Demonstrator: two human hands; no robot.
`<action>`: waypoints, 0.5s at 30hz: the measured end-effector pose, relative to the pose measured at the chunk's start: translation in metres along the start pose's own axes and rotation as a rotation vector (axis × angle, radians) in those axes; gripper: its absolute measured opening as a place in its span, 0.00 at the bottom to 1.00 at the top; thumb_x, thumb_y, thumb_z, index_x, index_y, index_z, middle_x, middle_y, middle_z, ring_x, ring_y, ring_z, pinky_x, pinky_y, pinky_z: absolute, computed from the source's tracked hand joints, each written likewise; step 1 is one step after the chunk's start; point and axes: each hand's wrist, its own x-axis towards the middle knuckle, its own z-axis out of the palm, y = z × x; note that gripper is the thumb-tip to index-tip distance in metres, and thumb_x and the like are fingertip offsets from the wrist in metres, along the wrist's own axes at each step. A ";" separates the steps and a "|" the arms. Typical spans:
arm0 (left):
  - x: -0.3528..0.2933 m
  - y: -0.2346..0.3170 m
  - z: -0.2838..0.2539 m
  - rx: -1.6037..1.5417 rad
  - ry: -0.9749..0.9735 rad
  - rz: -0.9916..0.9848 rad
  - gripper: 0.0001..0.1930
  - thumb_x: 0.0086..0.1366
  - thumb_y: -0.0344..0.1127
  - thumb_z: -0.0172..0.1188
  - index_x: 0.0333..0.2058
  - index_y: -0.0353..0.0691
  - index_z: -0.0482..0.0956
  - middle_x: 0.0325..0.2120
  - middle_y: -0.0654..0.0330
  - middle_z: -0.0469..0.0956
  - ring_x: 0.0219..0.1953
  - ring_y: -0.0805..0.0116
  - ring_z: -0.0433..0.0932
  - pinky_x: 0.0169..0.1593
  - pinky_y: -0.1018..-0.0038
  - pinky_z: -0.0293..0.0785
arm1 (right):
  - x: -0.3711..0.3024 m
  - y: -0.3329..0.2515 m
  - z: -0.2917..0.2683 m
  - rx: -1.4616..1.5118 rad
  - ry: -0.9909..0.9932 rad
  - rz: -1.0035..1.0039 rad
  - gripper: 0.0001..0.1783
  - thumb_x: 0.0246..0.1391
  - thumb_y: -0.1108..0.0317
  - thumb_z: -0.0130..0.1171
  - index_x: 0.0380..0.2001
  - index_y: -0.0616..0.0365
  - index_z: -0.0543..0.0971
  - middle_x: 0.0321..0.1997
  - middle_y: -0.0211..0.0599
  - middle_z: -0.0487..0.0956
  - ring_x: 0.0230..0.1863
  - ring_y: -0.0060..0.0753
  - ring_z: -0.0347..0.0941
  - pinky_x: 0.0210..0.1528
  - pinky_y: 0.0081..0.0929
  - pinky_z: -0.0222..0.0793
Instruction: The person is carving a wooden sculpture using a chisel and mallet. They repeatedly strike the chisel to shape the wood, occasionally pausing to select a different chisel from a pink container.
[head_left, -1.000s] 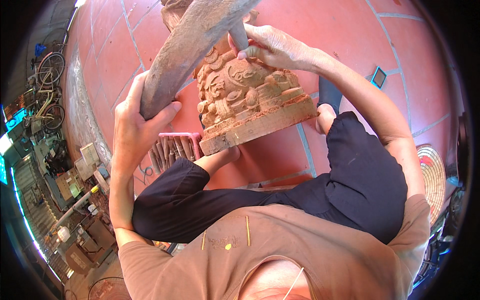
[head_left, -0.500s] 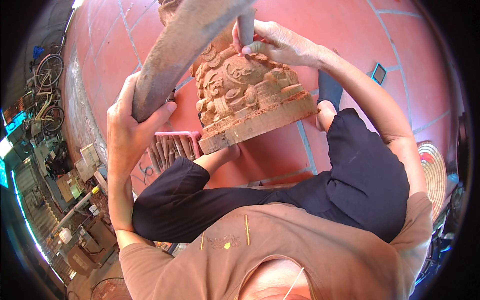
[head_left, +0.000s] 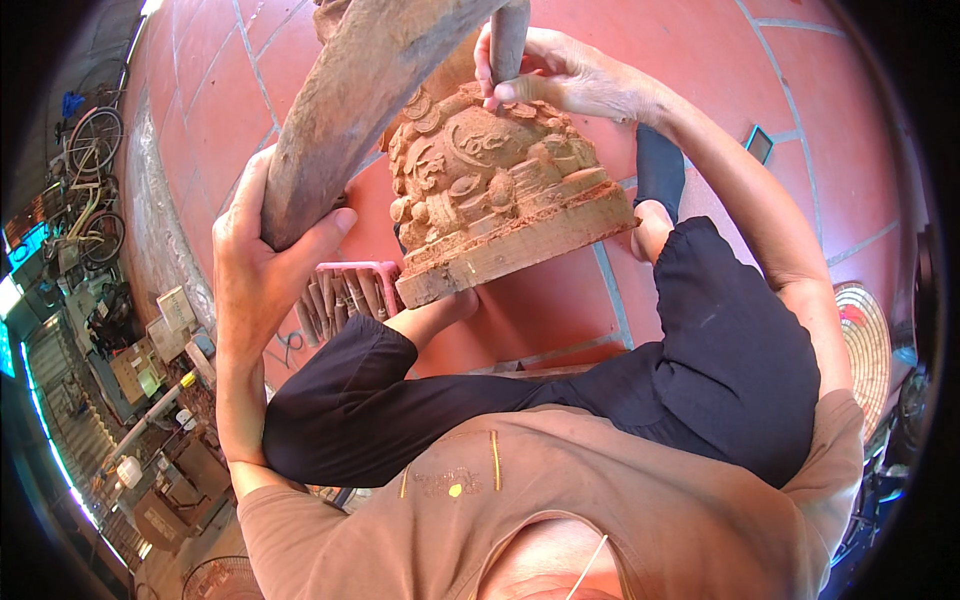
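Observation:
My left hand (head_left: 250, 250) is wrapped round the thick lower end of a curved wooden mallet (head_left: 345, 125). The mallet slants up to the right, its upper end close to the top of the chisel (head_left: 508, 45). Thumb and fingers of my right hand (head_left: 575, 75) grip that chisel by its shaft, upright over the upper part of a wood carving (head_left: 490, 185). Coins, rounded lumps and swirls stand out in relief on the brown carving, above a flat base. The chisel's tip is too hidden to make out.
Beside my left shin stands a pink-rimmed basket (head_left: 360, 266) of wooden-handled tools. A small dark-framed device (head_left: 759, 145) lies on the red tiles (head_left: 700, 60) at right, and a woven hat (head_left: 862, 345) near my right elbow. Bicycles (head_left: 97, 175) and clutter line the left.
My right hand and the chisel have shifted slightly to the right. The mallet's upper end has moved a little, while the carving stays nearly where it was.

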 end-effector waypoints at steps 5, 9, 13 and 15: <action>0.001 0.007 -0.001 -0.047 -0.003 -0.020 0.28 0.52 0.28 0.70 0.52 0.32 0.72 0.38 0.56 0.81 0.41 0.73 0.77 0.49 0.73 0.72 | 0.003 -0.001 0.004 -0.081 0.021 0.007 0.10 0.59 0.72 0.61 0.41 0.56 0.71 0.40 0.23 0.72 0.45 0.19 0.72 0.53 0.25 0.70; 0.000 0.007 -0.003 -0.096 -0.001 -0.017 0.27 0.52 0.27 0.70 0.52 0.32 0.73 0.38 0.57 0.81 0.41 0.74 0.77 0.49 0.74 0.73 | 0.003 0.002 0.002 -0.075 0.032 -0.005 0.10 0.59 0.72 0.61 0.42 0.56 0.71 0.39 0.23 0.73 0.44 0.19 0.73 0.53 0.25 0.71; 0.000 0.010 -0.002 -0.095 0.001 -0.003 0.27 0.52 0.27 0.70 0.51 0.32 0.73 0.37 0.57 0.82 0.41 0.74 0.78 0.48 0.74 0.73 | 0.000 0.004 0.001 0.010 0.044 0.029 0.10 0.59 0.71 0.61 0.42 0.56 0.72 0.38 0.23 0.73 0.45 0.19 0.74 0.54 0.27 0.72; 0.000 0.011 -0.003 -0.079 -0.008 -0.004 0.27 0.51 0.27 0.70 0.51 0.32 0.73 0.37 0.58 0.82 0.40 0.75 0.78 0.47 0.74 0.74 | 0.000 0.006 0.004 -0.033 0.059 -0.019 0.11 0.59 0.70 0.61 0.42 0.56 0.72 0.38 0.23 0.74 0.45 0.19 0.74 0.53 0.27 0.72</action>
